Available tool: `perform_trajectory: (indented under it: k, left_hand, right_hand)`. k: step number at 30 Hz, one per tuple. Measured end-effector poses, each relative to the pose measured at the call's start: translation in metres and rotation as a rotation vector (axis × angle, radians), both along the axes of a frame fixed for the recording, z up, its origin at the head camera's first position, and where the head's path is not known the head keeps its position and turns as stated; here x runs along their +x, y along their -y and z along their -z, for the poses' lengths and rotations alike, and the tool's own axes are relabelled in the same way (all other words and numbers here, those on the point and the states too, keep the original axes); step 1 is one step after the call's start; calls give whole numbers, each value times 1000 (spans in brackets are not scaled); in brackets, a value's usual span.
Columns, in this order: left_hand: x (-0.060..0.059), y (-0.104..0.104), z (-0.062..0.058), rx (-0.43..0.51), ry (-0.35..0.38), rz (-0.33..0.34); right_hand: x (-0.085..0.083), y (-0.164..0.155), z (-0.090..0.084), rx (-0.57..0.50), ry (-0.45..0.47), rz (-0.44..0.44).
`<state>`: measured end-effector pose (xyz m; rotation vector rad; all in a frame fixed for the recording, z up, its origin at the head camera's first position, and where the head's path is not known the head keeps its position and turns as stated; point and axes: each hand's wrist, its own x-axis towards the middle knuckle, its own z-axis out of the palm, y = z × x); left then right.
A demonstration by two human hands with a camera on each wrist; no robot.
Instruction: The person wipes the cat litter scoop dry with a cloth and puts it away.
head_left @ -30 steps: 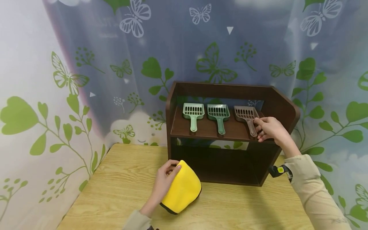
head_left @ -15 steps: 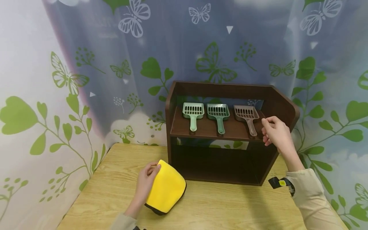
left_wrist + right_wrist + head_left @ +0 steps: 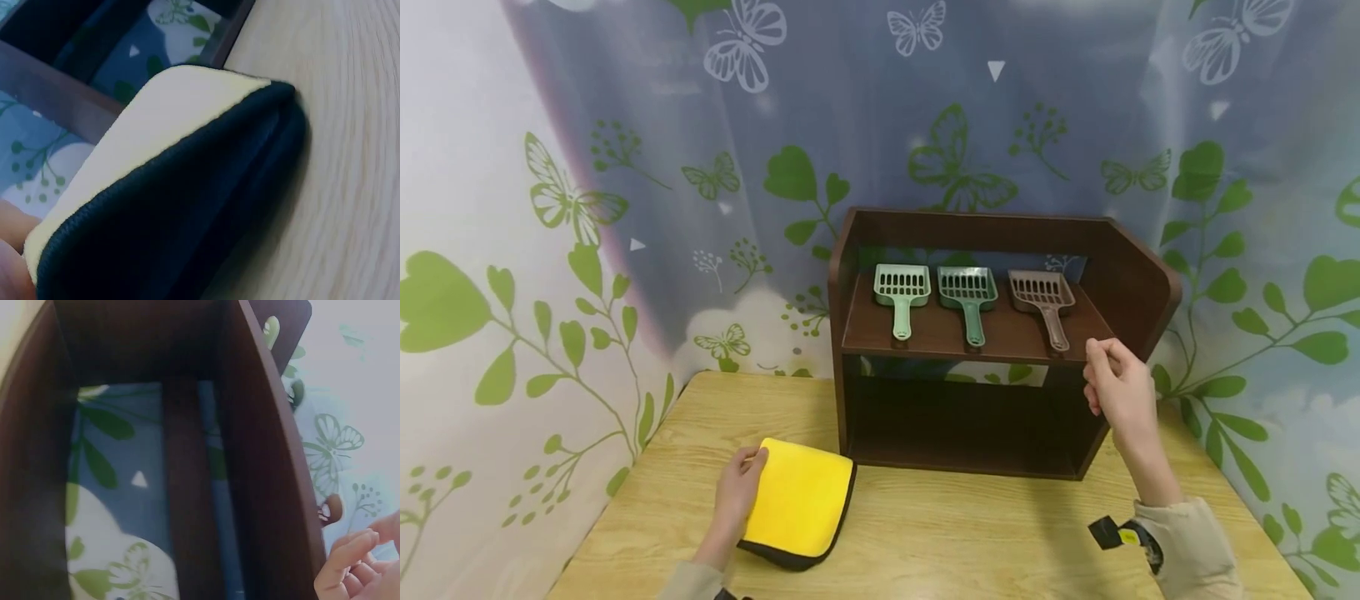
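My left hand (image 3: 735, 500) pinches the upper left edge of a folded yellow cloth (image 3: 803, 498) with a black border, low over the wooden table. In the left wrist view, the fold of the cloth (image 3: 169, 119) shows its dark inner side. My right hand (image 3: 1123, 396) is in front of the shelf's right end, fingers loosely curled and holding nothing. Nearest to it lies a brown litter scoop (image 3: 1054, 325). Beside that, a dark green litter scoop (image 3: 973, 321) and a light green litter scoop (image 3: 902, 317) lie in a row, handles toward me.
The scoops lie on the upper board of a dark brown two-tier shelf (image 3: 955, 354), whose side panels rise on both ends. It stands on the wooden table (image 3: 940, 533). A curtain (image 3: 850, 100) printed with butterflies and leaves hangs behind and along the sides.
My right hand has left the brown scoop and come down toward me, off the upper board. My left hand has carried the cloth leftward, away from the shelf. The scoops stay in place.
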<state>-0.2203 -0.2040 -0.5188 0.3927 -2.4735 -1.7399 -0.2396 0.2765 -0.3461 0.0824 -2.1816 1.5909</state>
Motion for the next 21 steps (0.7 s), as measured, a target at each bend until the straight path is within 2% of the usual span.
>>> perform_trajectory:
  k: [4,7,10,15,21]
  left_hand:
    - [2,13,5,-49,56,17]
    - [5,21,6,-64,77,28]
    - [7,26,7,-99,65,41]
    - [7,27,3,-209,-45,3]
    - [8,3,-15,-355,-271,-46]
  right_hand:
    - [10,7,20,-76,22,-38]
    - [14,12,40,-81,69,-52]
    - [18,15,60,-48,126,-59]
    - [25,18,87,55,169,-94]
    - [32,29,103,264,137,-65]
